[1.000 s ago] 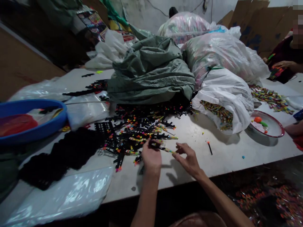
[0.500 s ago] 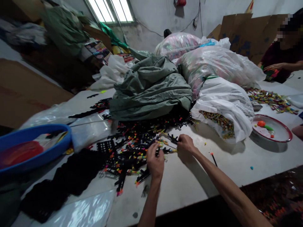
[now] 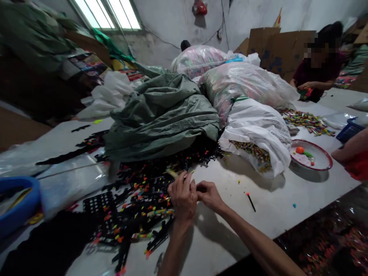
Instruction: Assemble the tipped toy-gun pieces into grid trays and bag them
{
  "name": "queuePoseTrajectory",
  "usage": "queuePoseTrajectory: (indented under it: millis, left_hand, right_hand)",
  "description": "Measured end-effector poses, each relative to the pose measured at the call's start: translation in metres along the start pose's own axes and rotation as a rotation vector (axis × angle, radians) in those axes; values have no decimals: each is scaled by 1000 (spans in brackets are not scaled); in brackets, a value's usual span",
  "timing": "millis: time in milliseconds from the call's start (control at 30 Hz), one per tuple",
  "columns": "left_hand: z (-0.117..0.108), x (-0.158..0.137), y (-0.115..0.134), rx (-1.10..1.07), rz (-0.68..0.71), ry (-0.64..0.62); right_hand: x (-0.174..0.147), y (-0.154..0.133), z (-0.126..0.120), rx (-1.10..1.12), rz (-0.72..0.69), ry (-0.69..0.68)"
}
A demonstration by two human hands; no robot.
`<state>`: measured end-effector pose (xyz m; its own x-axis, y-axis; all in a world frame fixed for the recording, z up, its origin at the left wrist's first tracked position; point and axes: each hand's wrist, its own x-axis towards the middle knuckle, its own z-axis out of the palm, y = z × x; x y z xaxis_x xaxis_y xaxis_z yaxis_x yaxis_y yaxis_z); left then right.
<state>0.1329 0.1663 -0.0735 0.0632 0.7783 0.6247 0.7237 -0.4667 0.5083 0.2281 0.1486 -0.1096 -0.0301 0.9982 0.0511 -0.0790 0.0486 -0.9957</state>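
On a white table (image 3: 273,203), just left of my hands, black plastic pieces (image 3: 129,184) lie in a loose heap dotted with orange, pink and yellow. My left hand (image 3: 184,195) is at the heap's right edge, fingers curled; a blurred, pale yellowish piece (image 3: 172,173) shows just beyond the fingertips, and I cannot tell whether I hold it. My right hand (image 3: 209,194) is drawn narrow, thumb and fingers bent, its tips against the left hand; whatever is between them is hidden. To the right lie a black stick (image 3: 252,204) tipped orange and a small blue bit (image 3: 294,206). Behind the heap rises crumpled green cloth (image 3: 163,119); beside it slumps a white sack (image 3: 258,122) of small coloured tubes (image 3: 254,151), then a red-rimmed dish (image 3: 322,155). Bulging clear bags (image 3: 244,84) sit further back. A blue basin (image 3: 28,203) shows at far left. Across the table, upper right, a co-worker (image 3: 316,74) holds colourful pieces (image 3: 305,92).
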Motion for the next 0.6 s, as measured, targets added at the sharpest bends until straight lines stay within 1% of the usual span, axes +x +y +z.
queuePoseTrajectory:
  millis: [33,67,100,133,200,233,267,333,400,433,500,567,600]
  left_hand:
    - [1,11,-2,52,48,-38]
    - [4,22,-5,95,96,-99]
    - [10,34,-8,134,146,-183]
    - [17,46,-11,173,199,-284]
    - [38,67,-18,241,308,-470]
    - [50,75,-22,260,358,-533]
    - [62,83,-25,267,398,-570]
    - [82,92,-29,249,444,-596]
    - [95,94,-29,218,450,-604]
    - [99,92,-28,203,449,-610]
    - [100,82,-22,171,444,-620]
    - [95,65,-11,147,439,-621]
    - [91,56,-4,88,403,-597]
  right_hand:
    - [6,-1,4,37,24,-109]
    - [11,-1,5,25,34,-190]
    - [13,0,3,-35,27,-224]
    - [14,1,-4,-138,6,-204]
    - [13,2,-29,-413,-40,-65]
    - [13,1,-46,-558,-48,9]
    - [14,-1,-65,-702,-32,68]
    - [22,-7,-103,-943,43,161]
    - [37,-13,-132,-1079,118,221]
    - [46,-15,-142,-1109,142,239]
    - [61,-15,-151,-1114,155,246]
    - [69,-11,-150,-1106,149,236]
    - [69,-8,-148,-1098,144,230]
